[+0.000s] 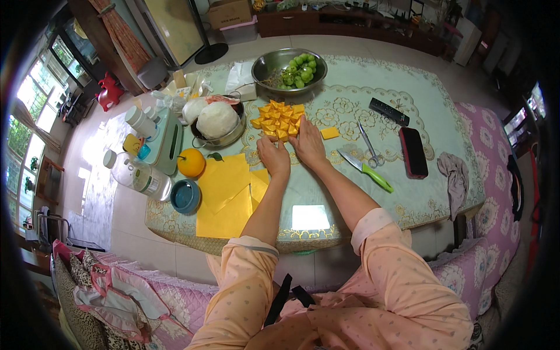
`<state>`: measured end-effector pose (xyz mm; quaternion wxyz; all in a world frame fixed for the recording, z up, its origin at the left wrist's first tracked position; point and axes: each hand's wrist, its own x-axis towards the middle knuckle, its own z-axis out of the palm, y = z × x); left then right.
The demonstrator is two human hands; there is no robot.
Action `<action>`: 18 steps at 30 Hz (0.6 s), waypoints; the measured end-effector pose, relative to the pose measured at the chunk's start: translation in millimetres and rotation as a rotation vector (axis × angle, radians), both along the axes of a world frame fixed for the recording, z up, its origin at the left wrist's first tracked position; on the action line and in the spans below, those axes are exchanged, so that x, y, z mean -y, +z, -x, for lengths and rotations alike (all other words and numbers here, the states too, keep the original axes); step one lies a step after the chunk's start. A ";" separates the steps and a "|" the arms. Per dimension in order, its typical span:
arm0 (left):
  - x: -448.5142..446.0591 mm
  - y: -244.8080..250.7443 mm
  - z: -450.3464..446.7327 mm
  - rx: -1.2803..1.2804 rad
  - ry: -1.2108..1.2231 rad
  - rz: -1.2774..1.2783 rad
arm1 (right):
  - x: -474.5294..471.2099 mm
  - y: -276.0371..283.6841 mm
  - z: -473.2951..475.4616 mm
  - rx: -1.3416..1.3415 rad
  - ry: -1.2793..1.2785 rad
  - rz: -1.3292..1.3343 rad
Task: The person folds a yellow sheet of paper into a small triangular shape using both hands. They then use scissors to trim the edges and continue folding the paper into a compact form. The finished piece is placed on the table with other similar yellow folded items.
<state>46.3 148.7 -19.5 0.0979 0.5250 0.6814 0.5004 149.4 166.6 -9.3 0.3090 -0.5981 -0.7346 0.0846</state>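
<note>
A cluster of folded gold paper pieces with pointed tips sits on the table before me. My left hand has its curled fingers at the cluster's near edge; its fingertips are partly hidden. Against the right side rests my right hand, its thumb at the near corner and its fingers along the edge. Between them the two hands hold the cluster. A small flat gold paper piece lies apart, just right of my right hand. Larger gold paper sheets lie flat to the left of my left forearm, partly overlapping.
Beyond the cluster stands a steel bowl of green grapes. Leftward are a pot with pomelos, an orange, a blue bowl and a plastic bottle. Rightward lie scissors, a green-handled knife, a remote and a phone.
</note>
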 end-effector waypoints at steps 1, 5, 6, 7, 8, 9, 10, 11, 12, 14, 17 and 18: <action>-0.7 -0.6 0.1 -0.014 -0.006 -0.013 | 0.1 0.7 -0.2 -0.012 0.007 0.008; -1.8 -3.2 -1.0 -0.083 -0.031 -0.033 | 0.8 0.8 -0.7 -0.026 0.000 0.008; -1.6 -3.5 -0.8 -0.104 -0.037 -0.030 | 0.9 0.4 -0.7 -0.048 0.001 0.011; -1.7 -3.7 -0.7 -0.106 -0.029 -0.041 | 0.8 -0.3 -1.1 -0.069 0.003 0.015; -1.8 -3.8 -0.9 -0.107 -0.021 -0.051 | 0.7 -1.1 -1.7 -0.094 0.005 0.010; -1.9 -3.7 -1.2 -0.103 -0.017 -0.049 | 0.5 -2.0 -2.3 -0.082 0.002 0.008; -1.7 -3.6 -1.1 -0.113 -0.013 -0.058 | 0.2 -2.8 -2.4 -0.076 0.000 -0.003; -1.6 -3.3 -1.0 -0.118 -0.013 -0.054 | -0.1 -3.5 -2.7 -0.065 -0.010 0.006; -1.5 -3.0 -1.1 -0.121 -0.014 -0.037 | -0.5 -3.9 -3.2 -0.075 0.006 -0.006; -1.4 -2.7 -1.8 -0.139 -0.008 -0.037 | -1.0 -4.4 -3.7 -0.085 0.022 0.009; -1.4 -2.9 -2.4 -0.148 -0.009 -0.030 | 0.2 -4.0 -3.4 -0.094 0.018 0.016; -1.5 -3.1 -2.6 -0.150 -0.011 -0.030 | 1.0 -3.6 -2.9 -0.089 0.013 -0.018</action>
